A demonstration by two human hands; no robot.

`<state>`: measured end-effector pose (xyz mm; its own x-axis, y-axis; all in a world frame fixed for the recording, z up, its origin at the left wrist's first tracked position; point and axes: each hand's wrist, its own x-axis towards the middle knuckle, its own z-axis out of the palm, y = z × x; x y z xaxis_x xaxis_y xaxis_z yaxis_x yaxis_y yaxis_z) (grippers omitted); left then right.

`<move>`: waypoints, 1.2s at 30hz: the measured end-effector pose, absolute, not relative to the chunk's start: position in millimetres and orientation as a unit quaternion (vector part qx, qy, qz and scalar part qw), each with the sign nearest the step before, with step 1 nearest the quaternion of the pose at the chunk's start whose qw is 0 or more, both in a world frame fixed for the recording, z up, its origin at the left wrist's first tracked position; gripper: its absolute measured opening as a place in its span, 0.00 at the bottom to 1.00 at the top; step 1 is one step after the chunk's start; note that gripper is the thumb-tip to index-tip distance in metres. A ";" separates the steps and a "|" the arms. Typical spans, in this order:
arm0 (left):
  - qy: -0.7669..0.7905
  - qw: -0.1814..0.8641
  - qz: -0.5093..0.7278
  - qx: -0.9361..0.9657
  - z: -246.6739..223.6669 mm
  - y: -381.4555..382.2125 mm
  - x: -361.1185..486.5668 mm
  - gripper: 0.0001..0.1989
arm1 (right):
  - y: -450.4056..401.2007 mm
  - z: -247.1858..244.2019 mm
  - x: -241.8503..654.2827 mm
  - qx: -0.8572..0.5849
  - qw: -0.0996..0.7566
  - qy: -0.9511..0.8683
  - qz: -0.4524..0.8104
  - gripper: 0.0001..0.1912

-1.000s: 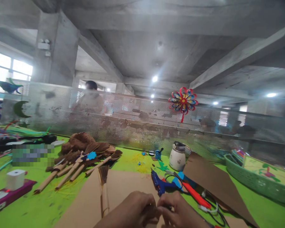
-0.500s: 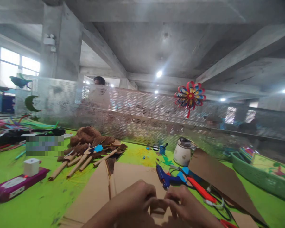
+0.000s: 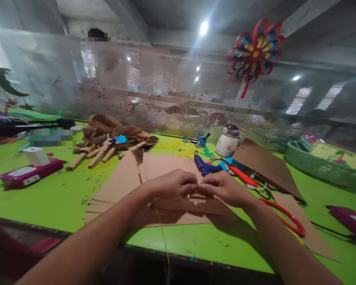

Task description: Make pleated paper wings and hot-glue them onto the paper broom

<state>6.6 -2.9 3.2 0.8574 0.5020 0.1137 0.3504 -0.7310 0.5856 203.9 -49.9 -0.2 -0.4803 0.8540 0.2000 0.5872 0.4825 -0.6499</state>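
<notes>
The small broom (image 3: 140, 168) points away, nearer the left hand (image 3: 172, 184) than the right hand (image 3: 225, 187); both hands' fingers curl inward, anything pinched hidden.

The bare left forearm (image 3: 101, 233) reaches in from the near left and the bare right forearm (image 3: 280, 237) from the near right, slanting towards each other. The bare left hand (image 3: 176, 183) and bare right hand (image 3: 225, 188) meet at the far ends, backs up, fingers bent inward and fingertips close together; how tightly they press is unclear.
</notes>
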 end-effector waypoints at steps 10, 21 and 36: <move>0.241 0.392 0.136 0.877 1.3 6.7 2.1 0.13 | -47.9 1.3 206.2 -0.436 0.302 -0.788 0.312 0.16; 0.260 0.534 0.275 0.756 4.0 6.5 4.4 0.11 | -46.6 -14.3 191.7 -0.502 0.504 -0.590 0.382 0.18; 0.315 0.226 0.301 0.871 -0.6 -4.6 13.9 0.11 | -47.0 -21.3 182.1 -0.431 0.538 -0.555 0.466 0.12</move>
<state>13.9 -4.6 -0.6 0.6205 0.6853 0.3814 0.4133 -0.6990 0.5836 182.1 -47.0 -21.3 -0.0501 0.9795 0.1953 -0.0232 0.1943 -0.9807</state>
